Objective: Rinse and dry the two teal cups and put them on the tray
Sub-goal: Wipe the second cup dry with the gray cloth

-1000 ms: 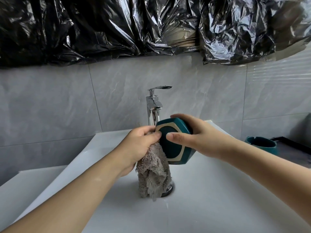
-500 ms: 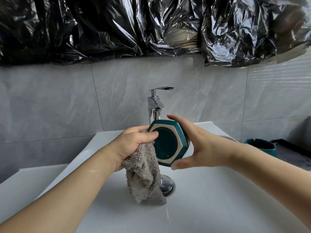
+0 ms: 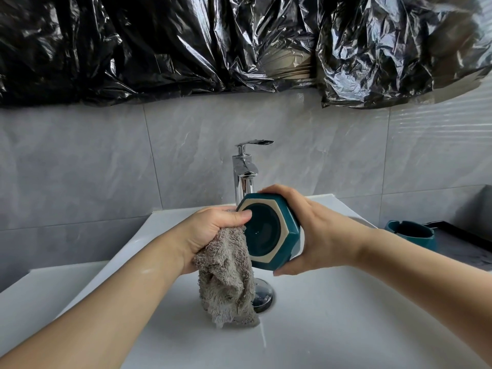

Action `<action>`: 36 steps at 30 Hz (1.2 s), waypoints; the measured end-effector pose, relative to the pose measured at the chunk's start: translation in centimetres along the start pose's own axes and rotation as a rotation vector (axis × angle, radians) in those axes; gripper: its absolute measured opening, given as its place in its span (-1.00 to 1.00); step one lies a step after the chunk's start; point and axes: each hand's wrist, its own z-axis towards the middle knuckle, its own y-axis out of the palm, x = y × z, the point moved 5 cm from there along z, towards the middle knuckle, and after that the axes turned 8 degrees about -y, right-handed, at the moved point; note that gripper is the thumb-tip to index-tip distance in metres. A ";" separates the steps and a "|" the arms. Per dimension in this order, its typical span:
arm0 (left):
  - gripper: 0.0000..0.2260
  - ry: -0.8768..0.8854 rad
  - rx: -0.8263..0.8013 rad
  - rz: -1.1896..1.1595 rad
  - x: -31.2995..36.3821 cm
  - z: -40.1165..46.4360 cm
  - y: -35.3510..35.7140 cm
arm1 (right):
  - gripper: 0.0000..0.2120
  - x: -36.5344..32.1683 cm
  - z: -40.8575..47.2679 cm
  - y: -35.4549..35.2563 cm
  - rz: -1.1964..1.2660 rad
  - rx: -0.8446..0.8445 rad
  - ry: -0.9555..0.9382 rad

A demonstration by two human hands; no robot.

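Observation:
My right hand [image 3: 316,235] grips a hexagonal teal cup [image 3: 269,233] on its side above the white sink [image 3: 346,315], its cream-edged end facing my left hand. My left hand [image 3: 213,230] holds a grey-brown fluffy cloth [image 3: 226,278] against the cup's left edge, thumb on the rim; the cloth hangs down toward the drain. A second teal cup [image 3: 411,234] stands upright at the right, at the near edge of the dark tray [image 3: 463,246].
A chrome faucet [image 3: 243,171] rises behind the held cup, with no water seen running. The chrome drain [image 3: 263,294] lies under the cloth. Grey tiled wall and crumpled black plastic sheeting [image 3: 159,49] fill the back. A white counter ledge [image 3: 40,278] lies left of the basin.
My right hand has turned the cup so its cream-edged end faces more toward me and the left. My left hand with the cloth shifted along the cup's edge.

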 end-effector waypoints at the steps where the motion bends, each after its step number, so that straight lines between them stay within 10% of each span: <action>1: -0.54 -0.001 -0.008 0.005 0.1 -0.1 0.0 | 0.09 -0.1 0.0 -0.1 -0.008 0.012 -0.005; 14: -0.73 0.004 0.130 0.045 0.9 -0.3 -1.2 | 0.01 -0.4 0.0 -0.7 -0.080 0.067 0.002; 21: -0.87 0.215 0.591 -0.356 3.7 -1.7 -6.2 | 0.03 0.8 -0.3 -1.1 -0.013 0.115 0.057; 25: -0.75 0.366 0.496 -0.639 4.5 -1.7 -5.4 | 0.02 0.9 -0.2 -1.5 0.060 0.198 0.073; 36: -0.64 0.287 0.224 -0.273 3.2 -1.0 -0.5 | -0.03 0.9 -0.3 -2.4 0.087 0.290 0.111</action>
